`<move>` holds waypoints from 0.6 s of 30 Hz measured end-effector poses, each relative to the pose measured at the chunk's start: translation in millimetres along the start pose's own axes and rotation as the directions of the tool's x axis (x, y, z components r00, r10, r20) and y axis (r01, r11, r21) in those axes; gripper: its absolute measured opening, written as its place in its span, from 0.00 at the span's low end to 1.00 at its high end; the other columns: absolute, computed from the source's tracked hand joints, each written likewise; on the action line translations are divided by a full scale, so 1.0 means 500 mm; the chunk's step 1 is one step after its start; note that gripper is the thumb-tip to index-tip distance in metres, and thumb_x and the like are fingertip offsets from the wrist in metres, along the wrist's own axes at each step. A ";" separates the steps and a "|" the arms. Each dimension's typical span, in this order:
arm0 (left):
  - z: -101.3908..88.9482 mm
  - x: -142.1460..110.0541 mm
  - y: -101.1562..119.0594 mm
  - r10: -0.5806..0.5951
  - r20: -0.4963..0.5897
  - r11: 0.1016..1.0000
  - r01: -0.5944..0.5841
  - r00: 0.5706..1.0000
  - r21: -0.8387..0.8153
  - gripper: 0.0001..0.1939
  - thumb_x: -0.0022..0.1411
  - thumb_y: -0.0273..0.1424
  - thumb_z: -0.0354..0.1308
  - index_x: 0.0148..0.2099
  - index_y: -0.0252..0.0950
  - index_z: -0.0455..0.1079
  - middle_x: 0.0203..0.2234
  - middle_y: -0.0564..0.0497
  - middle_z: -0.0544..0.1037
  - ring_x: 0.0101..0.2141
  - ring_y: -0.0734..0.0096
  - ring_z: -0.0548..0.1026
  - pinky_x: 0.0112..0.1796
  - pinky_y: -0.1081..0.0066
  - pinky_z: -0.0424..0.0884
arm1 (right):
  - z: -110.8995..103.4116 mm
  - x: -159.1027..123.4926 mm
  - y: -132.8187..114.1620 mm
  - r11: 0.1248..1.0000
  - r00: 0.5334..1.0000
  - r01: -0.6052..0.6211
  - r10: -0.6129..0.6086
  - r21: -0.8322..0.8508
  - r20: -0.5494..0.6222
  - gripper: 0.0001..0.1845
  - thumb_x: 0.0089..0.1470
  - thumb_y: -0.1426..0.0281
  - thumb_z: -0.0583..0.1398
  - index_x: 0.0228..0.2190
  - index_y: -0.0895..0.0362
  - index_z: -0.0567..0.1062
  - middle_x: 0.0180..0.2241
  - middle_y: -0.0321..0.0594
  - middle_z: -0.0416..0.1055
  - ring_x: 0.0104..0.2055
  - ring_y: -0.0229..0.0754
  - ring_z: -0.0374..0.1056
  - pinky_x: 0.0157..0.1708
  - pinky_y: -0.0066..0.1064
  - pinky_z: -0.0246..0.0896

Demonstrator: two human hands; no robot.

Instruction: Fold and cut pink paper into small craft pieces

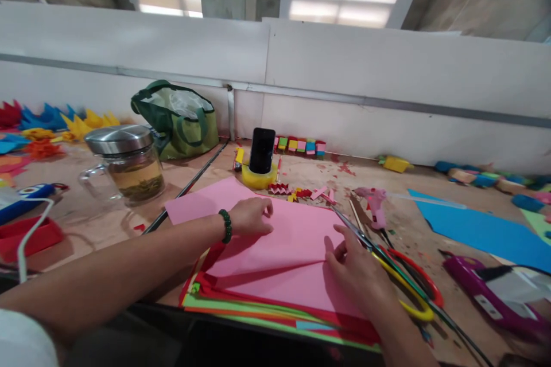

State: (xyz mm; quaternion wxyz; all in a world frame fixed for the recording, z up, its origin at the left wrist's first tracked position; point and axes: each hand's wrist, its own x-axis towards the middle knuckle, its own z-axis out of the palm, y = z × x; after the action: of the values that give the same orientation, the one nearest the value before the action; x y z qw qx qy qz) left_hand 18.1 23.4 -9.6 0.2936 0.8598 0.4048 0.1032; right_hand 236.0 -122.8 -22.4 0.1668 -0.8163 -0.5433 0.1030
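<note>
Pink paper sheets (pixel 293 229) lie in front of me on a stack of coloured paper, with red, green and orange edges (pixel 258 309) showing below. My left hand (pixel 252 217) rests over the upper part of the pink sheet, fingers bent and thumb apart from them. At the right side of the pink paper is my right hand (pixel 355 261), its thumb and fingers spread near a raised fold of the sheet. Scissors (pixel 407 284) with red and yellow handles lie beside this hand, blades partly along the paper's edge.
Behind the paper, a phone (pixel 262 151) stands in a yellow tape roll (pixel 258 176). A pink glue gun (pixel 376 206), blue paper (pixel 477 223) and a purple device (pixel 491 298) lie right. A glass tea mug (pixel 133 169) and green bag (pixel 185 126) stand left.
</note>
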 end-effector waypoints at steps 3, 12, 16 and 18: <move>-0.008 -0.002 0.015 0.286 -0.027 0.939 -0.275 0.958 0.205 0.28 0.52 0.32 0.63 0.56 0.38 0.65 0.50 0.42 0.70 0.47 0.56 0.68 0.46 0.63 0.64 | -0.004 -0.002 -0.006 1.000 1.000 -0.009 0.010 -0.023 0.018 0.26 0.59 0.61 0.52 0.58 0.52 0.58 0.29 0.35 0.74 0.30 0.43 0.70 0.28 0.31 0.52; -0.035 0.003 0.109 0.449 0.516 0.617 -0.671 0.730 0.411 0.20 0.58 0.20 0.52 0.50 0.38 0.72 0.41 0.44 0.78 0.39 0.62 0.75 0.32 0.70 0.65 | -0.012 -0.002 -0.002 1.000 0.998 0.006 -0.005 -0.022 0.064 0.31 0.56 0.66 0.55 0.60 0.52 0.56 0.32 0.35 0.74 0.31 0.42 0.69 0.27 0.30 0.52; -0.017 -0.008 0.189 0.285 0.593 0.565 -0.632 0.753 0.531 0.29 0.60 0.25 0.52 0.63 0.47 0.60 0.40 0.44 0.79 0.37 0.58 0.76 0.29 0.69 0.63 | -0.013 -0.004 0.006 0.999 0.997 0.035 -0.035 -0.014 0.063 0.30 0.56 0.66 0.55 0.60 0.53 0.56 0.32 0.35 0.74 0.31 0.42 0.70 0.28 0.30 0.53; -0.008 -0.012 0.219 0.214 0.631 0.553 -0.626 0.745 0.550 0.28 0.60 0.25 0.52 0.62 0.48 0.61 0.40 0.45 0.79 0.38 0.60 0.76 0.29 0.69 0.63 | -0.012 -0.004 0.012 0.999 0.997 0.055 -0.055 0.002 0.059 0.31 0.56 0.67 0.55 0.60 0.54 0.56 0.32 0.36 0.74 0.31 0.43 0.70 0.30 0.30 0.54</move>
State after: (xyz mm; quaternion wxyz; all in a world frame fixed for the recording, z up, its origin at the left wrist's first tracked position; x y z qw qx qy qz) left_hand 82.2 -34.1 58.4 -0.0201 0.9702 0.0936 -0.2224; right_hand 242.2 -127.8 -19.4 0.1535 -0.7977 -0.5701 0.1226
